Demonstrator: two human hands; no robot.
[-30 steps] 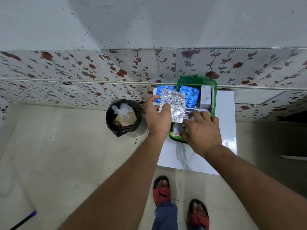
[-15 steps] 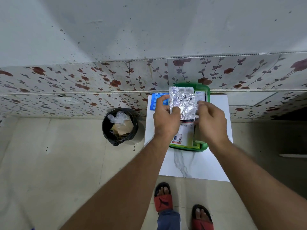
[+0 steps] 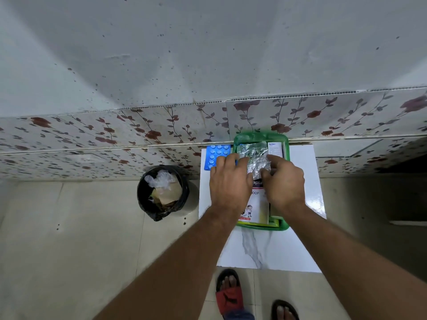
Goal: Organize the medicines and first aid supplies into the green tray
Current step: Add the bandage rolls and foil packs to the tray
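Head view | left hand (image 3: 231,181) and right hand (image 3: 285,181) both pinch foil strip (image 3: 254,158) over green tray (image 3: 285,144) | lay flat, press level; blue blister pack (image 3: 216,155) remains outside.

White marble-veined surface (image 3: 265,248) against floral wall tiles (image 3: 138,135). Black-bagged bin (image 3: 161,192) on beige floor (image 3: 69,250) just left of it, holding clear plastic and brown paper. Red-strapped sandals (image 3: 228,294) at bottom edge. Speckled grey wall above.

Bare white tabletop (image 3: 265,252) near the green tray (image 3: 285,144); wall (image 3: 208,54) close behind.
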